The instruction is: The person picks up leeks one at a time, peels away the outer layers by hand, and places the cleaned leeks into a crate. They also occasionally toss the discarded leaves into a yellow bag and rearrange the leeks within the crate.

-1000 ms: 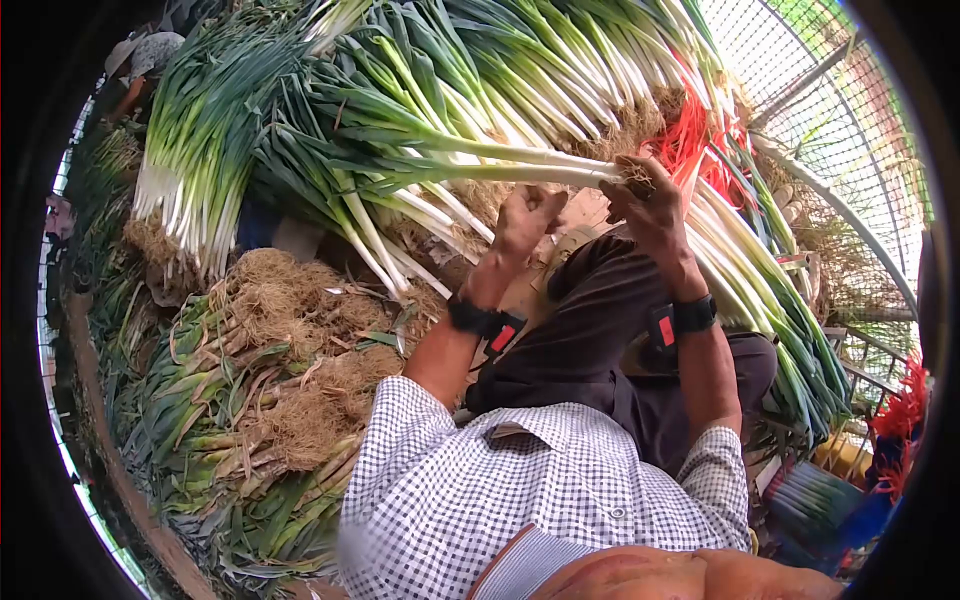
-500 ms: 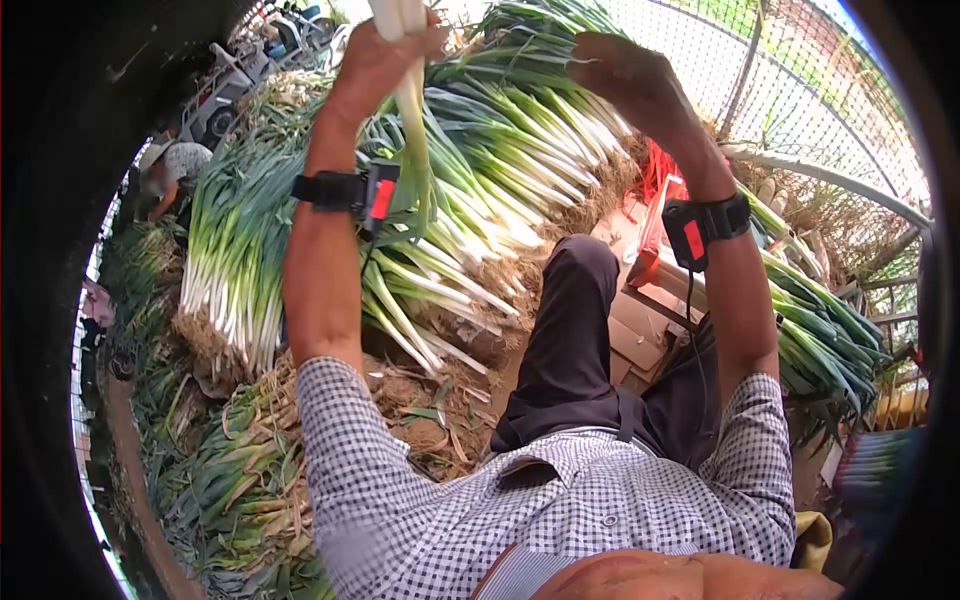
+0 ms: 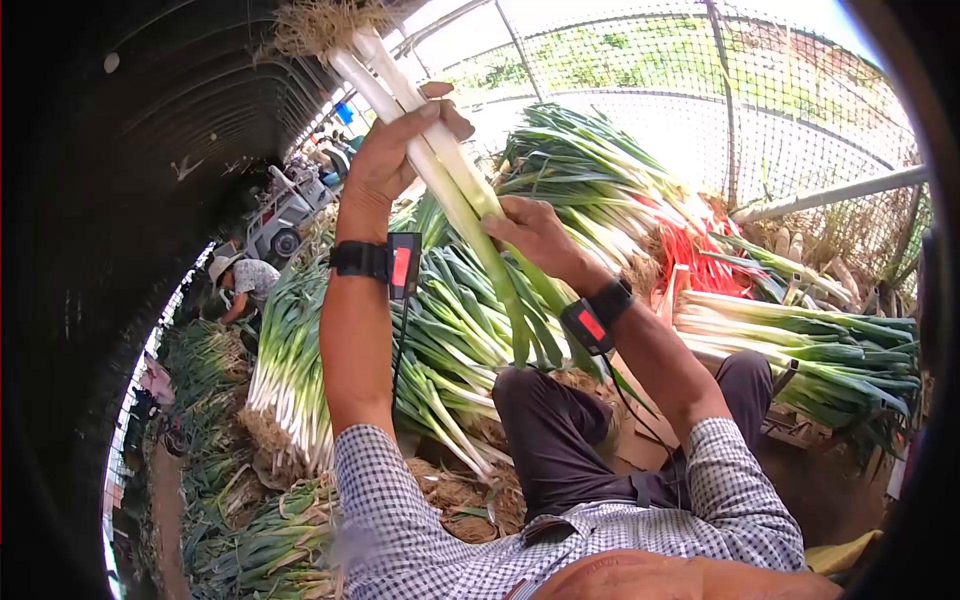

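My left hand point(image 3: 385, 155) is wrapped round the white shafts of two leeks point(image 3: 468, 178), raised high in front of me. Their bushy roots point(image 3: 325, 25) point up and away, and the green leaves hang toward my knee. Lower down, where white turns to green, my right hand point(image 3: 545, 235) closes its fingers on the same leeks. Behind them lies a wide pile of leeks point(image 3: 465, 310), roots facing me. To the right, more leeks point(image 3: 800, 340) rest in a low wooden-looking holder, beside a tangle of red ties point(image 3: 705, 250).
Another person point(image 3: 250, 280) in a hat bends over leeks at the far left. A small cart point(image 3: 285, 225) stands behind the pile. Wire mesh fence point(image 3: 640, 90) and a metal rail point(image 3: 835, 195) bound the back right. Loose trimmings point(image 3: 270, 540) cover the ground at lower left.
My right hand has come left and down and taken hold of the leeks. My left hand has lowered slightly with them. The view has tilted up, showing the roots and dark roof.
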`<state>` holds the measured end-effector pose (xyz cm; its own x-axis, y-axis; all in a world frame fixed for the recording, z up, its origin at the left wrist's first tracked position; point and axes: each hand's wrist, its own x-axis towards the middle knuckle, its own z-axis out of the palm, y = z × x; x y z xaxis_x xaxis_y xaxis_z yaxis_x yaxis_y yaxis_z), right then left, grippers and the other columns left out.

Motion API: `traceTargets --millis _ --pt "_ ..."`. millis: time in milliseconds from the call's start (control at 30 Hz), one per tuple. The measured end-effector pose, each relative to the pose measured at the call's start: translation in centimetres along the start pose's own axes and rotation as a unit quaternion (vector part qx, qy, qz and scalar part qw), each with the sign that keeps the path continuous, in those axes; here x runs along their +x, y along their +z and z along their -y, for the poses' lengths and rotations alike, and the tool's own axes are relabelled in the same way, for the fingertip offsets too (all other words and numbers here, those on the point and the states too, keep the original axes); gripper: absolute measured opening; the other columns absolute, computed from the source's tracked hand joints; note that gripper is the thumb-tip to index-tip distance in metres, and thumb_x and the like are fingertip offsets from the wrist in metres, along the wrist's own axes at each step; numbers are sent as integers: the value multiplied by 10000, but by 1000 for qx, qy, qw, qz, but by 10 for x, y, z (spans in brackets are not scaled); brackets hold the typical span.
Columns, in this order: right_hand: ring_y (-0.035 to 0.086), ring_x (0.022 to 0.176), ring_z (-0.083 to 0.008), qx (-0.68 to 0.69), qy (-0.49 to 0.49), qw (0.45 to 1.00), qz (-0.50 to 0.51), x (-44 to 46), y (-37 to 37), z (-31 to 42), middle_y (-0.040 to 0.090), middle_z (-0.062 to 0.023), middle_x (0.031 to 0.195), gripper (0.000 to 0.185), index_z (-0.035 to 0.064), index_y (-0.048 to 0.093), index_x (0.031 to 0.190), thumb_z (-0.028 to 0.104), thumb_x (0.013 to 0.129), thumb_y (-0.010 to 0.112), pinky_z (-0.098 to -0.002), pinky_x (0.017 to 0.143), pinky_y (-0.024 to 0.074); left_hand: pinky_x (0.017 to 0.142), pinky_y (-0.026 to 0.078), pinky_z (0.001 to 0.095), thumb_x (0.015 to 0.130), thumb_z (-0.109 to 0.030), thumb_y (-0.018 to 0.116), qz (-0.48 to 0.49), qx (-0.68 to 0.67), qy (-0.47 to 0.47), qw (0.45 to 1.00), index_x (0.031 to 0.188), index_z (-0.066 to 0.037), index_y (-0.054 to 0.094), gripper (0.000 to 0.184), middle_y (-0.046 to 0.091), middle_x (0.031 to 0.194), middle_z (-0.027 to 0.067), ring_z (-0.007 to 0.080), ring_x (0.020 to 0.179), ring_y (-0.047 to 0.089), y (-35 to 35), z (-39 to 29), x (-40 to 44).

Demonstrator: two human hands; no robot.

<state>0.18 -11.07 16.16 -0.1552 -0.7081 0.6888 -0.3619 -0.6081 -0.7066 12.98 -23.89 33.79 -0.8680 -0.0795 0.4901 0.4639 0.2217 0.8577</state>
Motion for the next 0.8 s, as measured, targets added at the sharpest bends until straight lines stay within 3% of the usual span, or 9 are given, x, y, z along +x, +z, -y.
traceTargets --millis 233,333,400,467,533,600,667,767,800 --pt "666 1049 -220 235 83 966 66 -45 -32 1 704 -136 1086 447 -69 653 1139 334 1038 489 -343 980 506 1092 433 508 896 -133 618 38 -118 -9 992 1438 41 390 613 557 1321 261 369 1272 526 26 44 -3" --pt "636 1118 -215 222 87 968 77 -49 -41 -21 688 -153 1160 494 -68 638 1212 360 1041 460 -326 1004 481 1093 428 519 903 -130 606 60 -144 1 988 1434 40 402 594 586 1287 245 380 1277 526 30 58 2" --pt "654 1033 -181 284 128 943 115 -54 -47 -34 703 -127 1105 486 -51 651 1201 364 1044 453 -319 954 496 1060 456 517 906 -134 624 22 -153 -10 988 1250 11 526 386 642 1044 154 323 1058 629 36 67 5" --pt "632 873 -126 197 127 969 81 -56 -48 -38 697 -54 927 474 -16 682 1113 408 1031 489 -297 840 494 1031 479 508 906 -138 638 15 -171 -25 985 1121 -15 570 256 630 909 101 280 909 658 38 74 10" --pt "624 926 -132 81 162 983 7 -68 -45 -31 686 -65 953 505 -16 660 1138 455 998 542 -299 873 480 928 542 462 903 -129 653 -74 -118 -14 990 981 -45 567 143 589 832 70 226 763 633 49 76 13" --pt "607 1091 -276 -106 117 984 -77 -91 -28 -32 607 -198 1229 823 -5 446 1401 492 822 752 -388 919 479 878 567 442 898 -125 656 -103 -65 12 992 976 -39 576 142 599 839 73 228 767 642 49 79 18" --pt "595 1109 -363 -231 29 951 -203 -96 -1 -49 581 -251 1228 902 -14 406 1401 394 728 846 -456 921 475 787 586 438 868 -124 685 -155 22 27 987 1022 -17 591 209 616 848 91 247 777 654 68 76 15" --pt "653 809 -420 -246 95 920 -290 -85 10 -51 627 -233 902 580 12 472 1129 253 738 827 -478 707 513 729 555 413 868 -79 692 -181 -15 -46 982 1038 25 594 222 616 832 95 243 782 644 86 78 42" --pt "651 787 -425 -222 151 918 -293 -83 6 -38 628 -235 850 535 7 466 1097 205 735 806 -468 707 515 763 548 403 857 -86 729 -120 52 38 991 1031 29 611 239 623 853 88 231 796 636 87 79 43"
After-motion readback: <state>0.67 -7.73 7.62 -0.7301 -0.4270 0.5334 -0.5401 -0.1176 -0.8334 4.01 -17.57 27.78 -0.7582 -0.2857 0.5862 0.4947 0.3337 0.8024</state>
